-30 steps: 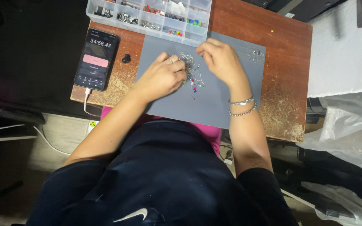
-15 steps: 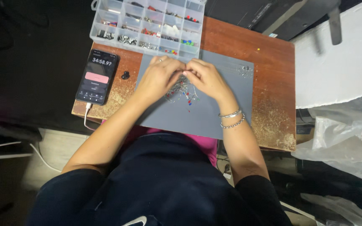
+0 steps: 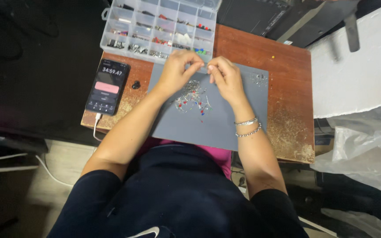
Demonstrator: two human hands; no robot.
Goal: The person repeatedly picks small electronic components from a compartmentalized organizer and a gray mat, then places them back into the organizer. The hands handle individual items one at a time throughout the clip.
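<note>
My left hand (image 3: 178, 70) and my right hand (image 3: 225, 77) meet fingertip to fingertip above the far edge of a grey mat (image 3: 214, 123). Between the pinched fingers sits something very small, too tiny to make out. Just below the hands, a loose pile of small beads and metal bits (image 3: 192, 98), red, blue and silver, lies on the mat. My right wrist carries two silver bracelets (image 3: 247, 126).
A clear compartment box of small parts (image 3: 159, 28) stands at the table's far edge. A phone showing a timer (image 3: 107, 87) lies at left with a cable, a small black piece (image 3: 136, 84) beside it. The wooden table (image 3: 287, 88) is worn. Plastic sheeting (image 3: 367, 145) lies at right.
Both hands have lifted off the bead pile and come together at the mat's far edge, fingertips pinched. The view has shifted so the box shows more fully.
</note>
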